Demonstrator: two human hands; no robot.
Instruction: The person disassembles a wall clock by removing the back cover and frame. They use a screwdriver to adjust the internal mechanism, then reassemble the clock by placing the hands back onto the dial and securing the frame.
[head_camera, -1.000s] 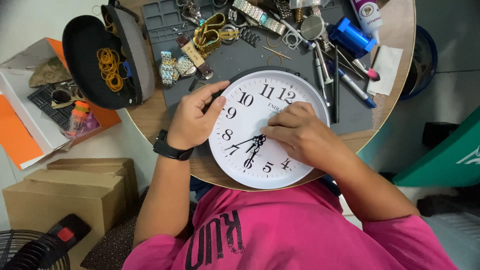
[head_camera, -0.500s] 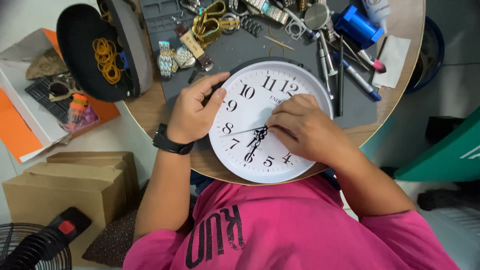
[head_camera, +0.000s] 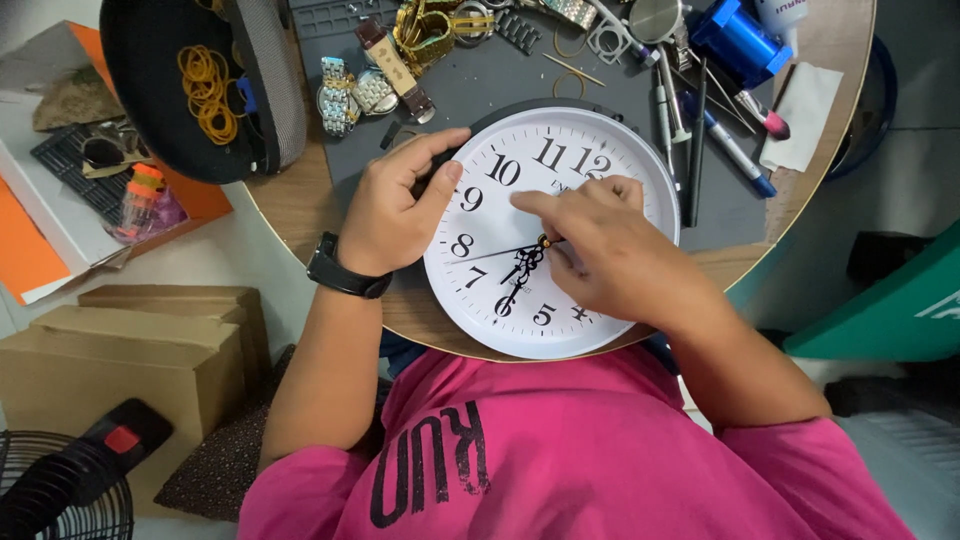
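Clock (head_camera: 560, 215) flat on the round table (head_camera: 290, 200), both my hands on it.

Largest first: the table, crowded at its far side with tools (head_camera: 690, 130) and watches (head_camera: 350, 95). Then the clock — white face, dark rim, lying face up on the grey mat (head_camera: 520, 70) at the near edge, just above my pink shirt (head_camera: 560, 450). I judge it light, stiff plastic, a bit slick on the rim, so it is best held at the edge, as my left hand (head_camera: 395, 215) does now, closed loosely round the rim by the nine with the thumb on the face. My right hand (head_camera: 610, 255) lies curled over the centre, fingertips pinched at the hub of the hands (head_camera: 520, 265) — whether it grips one I cannot tell. Those are thin metal, easily bent; I would touch them near the hub only.
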